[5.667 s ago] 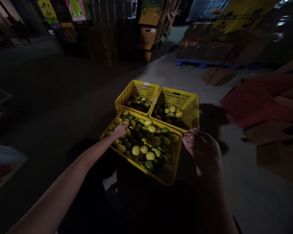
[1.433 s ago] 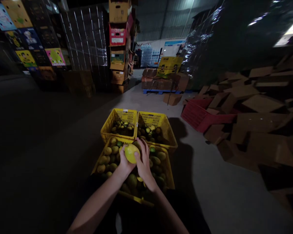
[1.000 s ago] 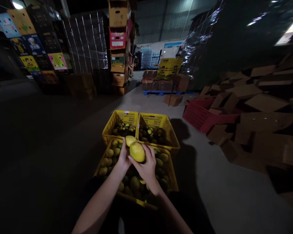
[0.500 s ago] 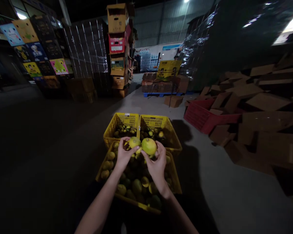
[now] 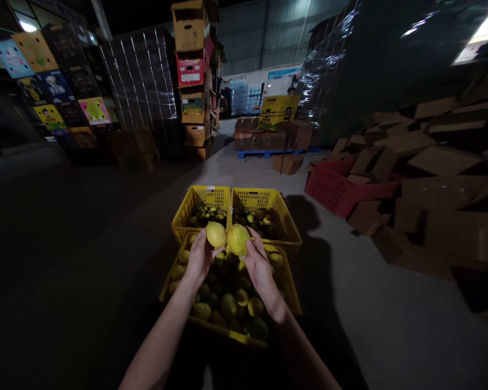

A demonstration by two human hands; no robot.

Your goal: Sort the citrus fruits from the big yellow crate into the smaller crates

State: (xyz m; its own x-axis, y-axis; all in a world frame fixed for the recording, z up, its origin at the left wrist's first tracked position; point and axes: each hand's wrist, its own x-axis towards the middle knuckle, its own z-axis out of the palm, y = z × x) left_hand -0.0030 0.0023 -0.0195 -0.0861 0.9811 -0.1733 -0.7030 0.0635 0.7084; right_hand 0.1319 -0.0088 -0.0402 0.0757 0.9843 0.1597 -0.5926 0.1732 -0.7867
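My left hand [image 5: 198,260] grips a yellow lemon [image 5: 216,234], and my right hand [image 5: 259,268] grips a second, slightly bigger yellow lemon [image 5: 238,239]. The two fruits are held side by side, almost touching, above the near yellow crate [image 5: 287,283], which is full of yellow and green lemons. Beyond it stand two more yellow crates, the left one [image 5: 183,216] and the right one [image 5: 288,225], each partly filled with fruit.
A red crate [image 5: 329,187] lies tilted at the right among a heap of flattened cardboard boxes [image 5: 435,179]. Stacked cartons [image 5: 193,81] and wrapped pallets [image 5: 142,89] rise at the back. Grey concrete floor [image 5: 370,319] surrounds the crates; the left side is dark.
Both hands rose from the near crate, first sharing one lemon, then each holding its own. In the last half second the two lemons came closer together and a little higher.
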